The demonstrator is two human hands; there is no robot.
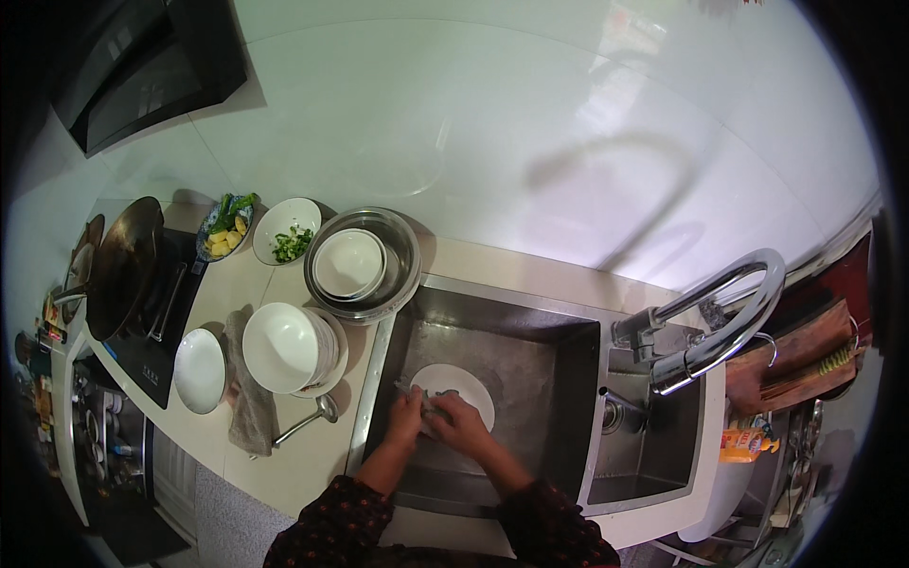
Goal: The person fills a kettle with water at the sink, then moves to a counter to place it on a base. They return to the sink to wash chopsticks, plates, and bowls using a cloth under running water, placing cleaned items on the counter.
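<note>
Over the stainless-steel sink basin, my left hand grips a small, pale, crumpled item that looks partly see-through. What it is exactly I cannot tell, as the fingers cover most of it. My right hand is close against the left, fingers bent at the same item, and I cannot tell whether it holds any of it. Beneath both hands a white plate with a dark mark near its upper middle lies on the basin floor. The hands hide the plate's lower left part.
A chrome faucet arches over the smaller right basin. Left of the sink stand stacked white bowls, a ladle, a grey cloth and a metal basin. A wok sits on the cooktop.
</note>
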